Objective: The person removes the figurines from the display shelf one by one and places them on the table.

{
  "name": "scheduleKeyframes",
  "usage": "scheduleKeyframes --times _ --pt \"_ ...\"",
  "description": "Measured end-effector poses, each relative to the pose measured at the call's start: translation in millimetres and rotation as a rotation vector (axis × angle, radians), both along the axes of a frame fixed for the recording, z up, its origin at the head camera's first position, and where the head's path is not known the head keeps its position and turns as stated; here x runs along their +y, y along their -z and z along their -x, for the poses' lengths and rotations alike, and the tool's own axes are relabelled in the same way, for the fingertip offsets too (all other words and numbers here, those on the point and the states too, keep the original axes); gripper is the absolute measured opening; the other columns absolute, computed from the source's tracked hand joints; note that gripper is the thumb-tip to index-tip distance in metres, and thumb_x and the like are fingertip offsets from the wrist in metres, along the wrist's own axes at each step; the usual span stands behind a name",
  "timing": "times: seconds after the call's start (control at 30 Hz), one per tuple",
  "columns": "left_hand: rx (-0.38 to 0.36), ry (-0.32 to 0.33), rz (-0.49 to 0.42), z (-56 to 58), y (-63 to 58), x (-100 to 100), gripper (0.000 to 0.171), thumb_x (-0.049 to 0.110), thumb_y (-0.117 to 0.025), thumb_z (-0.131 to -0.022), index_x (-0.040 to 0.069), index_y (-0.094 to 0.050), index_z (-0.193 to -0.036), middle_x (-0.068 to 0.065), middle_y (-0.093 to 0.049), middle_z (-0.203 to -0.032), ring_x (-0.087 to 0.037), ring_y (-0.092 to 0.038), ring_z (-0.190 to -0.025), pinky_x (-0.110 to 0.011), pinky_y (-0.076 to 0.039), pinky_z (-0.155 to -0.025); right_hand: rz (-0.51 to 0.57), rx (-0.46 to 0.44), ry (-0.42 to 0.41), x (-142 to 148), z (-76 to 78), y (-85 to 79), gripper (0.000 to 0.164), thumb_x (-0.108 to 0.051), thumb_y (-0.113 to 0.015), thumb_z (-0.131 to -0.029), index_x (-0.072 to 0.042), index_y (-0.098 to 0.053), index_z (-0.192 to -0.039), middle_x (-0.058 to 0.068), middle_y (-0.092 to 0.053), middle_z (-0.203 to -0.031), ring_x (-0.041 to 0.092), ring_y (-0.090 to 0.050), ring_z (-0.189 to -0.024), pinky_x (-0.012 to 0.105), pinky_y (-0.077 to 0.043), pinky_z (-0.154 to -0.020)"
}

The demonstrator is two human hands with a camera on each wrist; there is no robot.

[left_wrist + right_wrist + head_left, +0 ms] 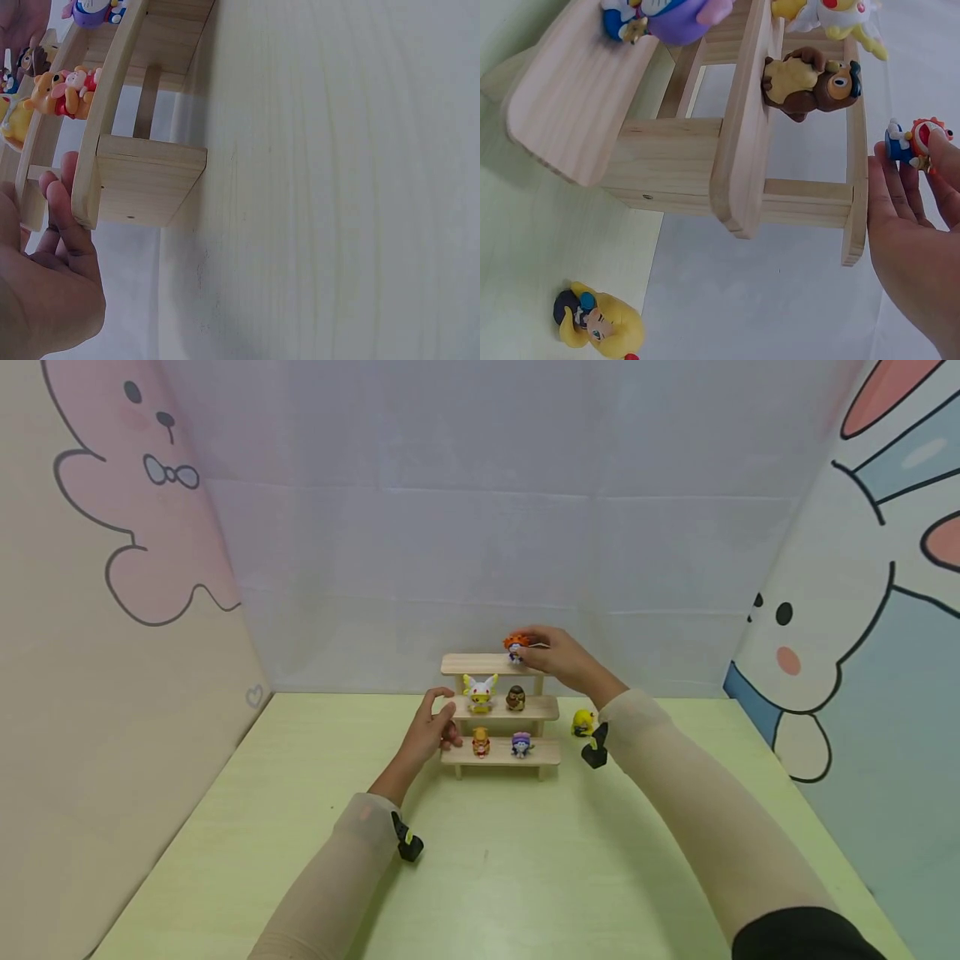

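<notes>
Left hand (433, 727) held lower, fingers (66, 217) bent; right hand (562, 657) raised higher, set in a pinch; both forearms (337, 868) sleeved, extended forward.

No words, labels, brands or numbers are legible.

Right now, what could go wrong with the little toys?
The orange-maned figurine might tip or drop if the right hand slips at the top shelf.

The left hand is touching the wooden stand, so a nudge could topple the Winnie the Pooh figurine nearby.
</notes>
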State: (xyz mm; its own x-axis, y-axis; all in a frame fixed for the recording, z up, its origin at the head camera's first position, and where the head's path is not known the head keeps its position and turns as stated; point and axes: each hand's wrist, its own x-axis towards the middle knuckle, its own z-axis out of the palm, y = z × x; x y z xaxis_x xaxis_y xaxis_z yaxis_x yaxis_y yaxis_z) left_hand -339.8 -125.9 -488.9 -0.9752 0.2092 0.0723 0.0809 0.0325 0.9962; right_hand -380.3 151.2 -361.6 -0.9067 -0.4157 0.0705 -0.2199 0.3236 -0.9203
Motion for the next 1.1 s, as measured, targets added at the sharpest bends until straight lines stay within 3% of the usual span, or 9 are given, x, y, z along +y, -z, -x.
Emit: scheduleKeyframes --times 0.13,0.33,0.63,1.1 --pt "0.004 0.003 0.006 0.1 0.1 0 0.035 0.029 -0.047 -0.112 0.016 -0.040 -0.144 -0.005 -0.055 -0.066 -0.015 -0.065 -0.056 -0.022 -0.048 -0.049 0.115 -0.070 0.000 3 -0.6 1.2 0.043 -0.008 -0.056 -0.107 -0.002 -0.047 -0.149 0.020 -0.052 -0.145 0.032 -0.056 -0.131 0.043 -0.048 -0.109" --pt "0.008 0.006 0.007 0.4 0.7 0 0.037 0.030 -0.047 -0.112 0.014 -0.039 -0.145 -0.005 -0.055 -0.066 -0.015 -0.065 -0.056 -0.022 -0.048 -0.050 0.167 -0.092 -0.004 10 -0.9 4.4 0.046 -0.005 -0.054 -0.107 -0.002 -0.044 -0.152 0.022 -0.050 -0.147 0.032 -0.054 -0.133 0.041 -0.048 -0.109" --pt "0.013 0.009 0.002 0.4 1.7 -2 0.037 0.030 -0.047 -0.112 0.015 -0.038 -0.145 -0.005 -0.055 -0.066 -0.016 -0.065 -0.057 -0.022 -0.048 -0.049 0.206 -0.100 -0.083 23 -2.0 5.9 0.049 0.000 -0.049 -0.108 0.005 -0.036 -0.155 0.026 -0.041 -0.153 0.037 -0.047 -0.138 0.040 -0.047 -0.109" --pt "0.012 0.010 -0.021 1.1 3.2 -4 0.033 0.029 -0.048 -0.112 0.018 -0.041 -0.142 -0.006 -0.054 -0.066 -0.016 -0.065 -0.056 -0.023 -0.047 -0.049 0.205 -0.121 -0.067 47 -9.4 9.7 0.050 -0.004 -0.051 -0.109 0.001 -0.037 -0.157 0.023 -0.042 -0.152 0.034 -0.049 -0.137 0.038 -0.044 -0.113"
